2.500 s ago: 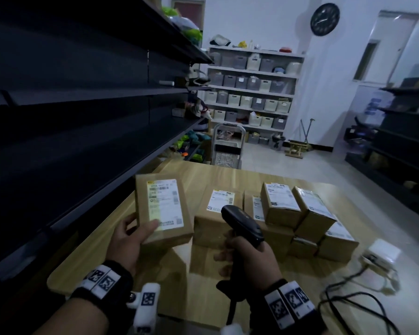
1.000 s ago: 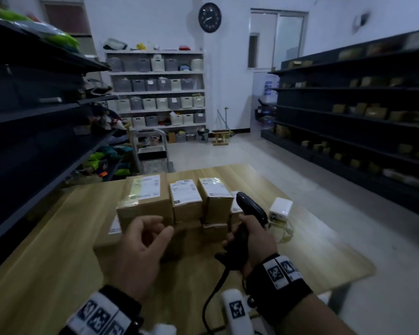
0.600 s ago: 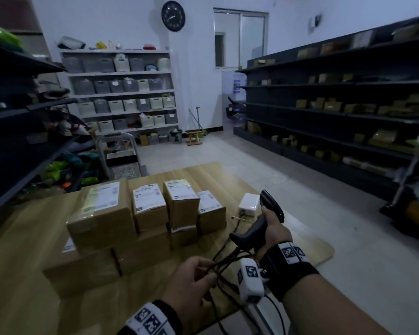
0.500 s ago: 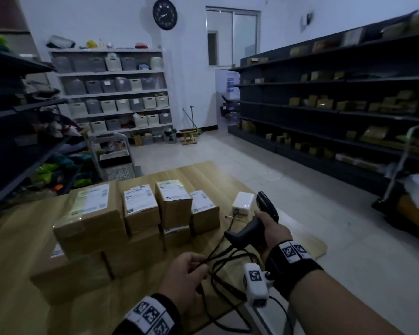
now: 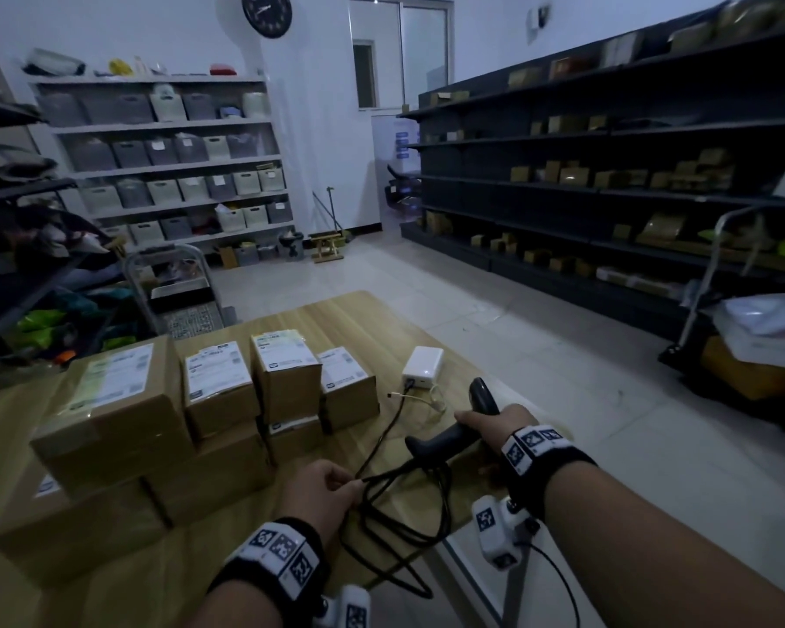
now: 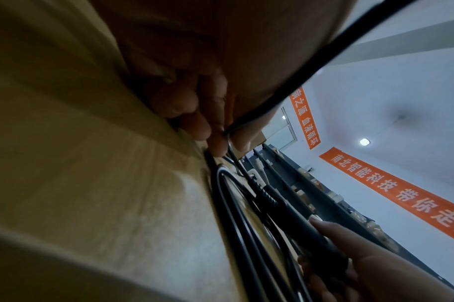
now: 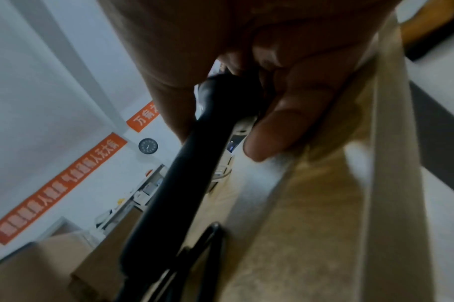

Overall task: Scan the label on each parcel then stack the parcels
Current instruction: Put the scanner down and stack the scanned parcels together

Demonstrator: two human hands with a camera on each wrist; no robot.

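Several brown cardboard parcels (image 5: 123,428) with white labels stand stacked in two layers on the wooden table (image 5: 381,319), left of both hands. My right hand (image 5: 490,423) grips the black handheld scanner (image 5: 454,435), (image 7: 194,155) low over the table near its right edge. My left hand (image 5: 327,491) pinches the scanner's black cable (image 5: 404,514), (image 6: 246,204) just right of the parcel stack. In the left wrist view the fingertips (image 6: 215,143) close on the cable above the tabletop.
A small white box (image 5: 422,367) with a thin wire lies on the table beyond the scanner. Loops of cable hang over the table's near right edge. Dark shelving (image 5: 608,197) lines the right wall; a metal trolley (image 5: 177,292) stands behind the table.
The left hand let go of a parcel onto the stack, then took hold of the scanner cable. The right hand carried the scanner rightward and lowered it toward the table.
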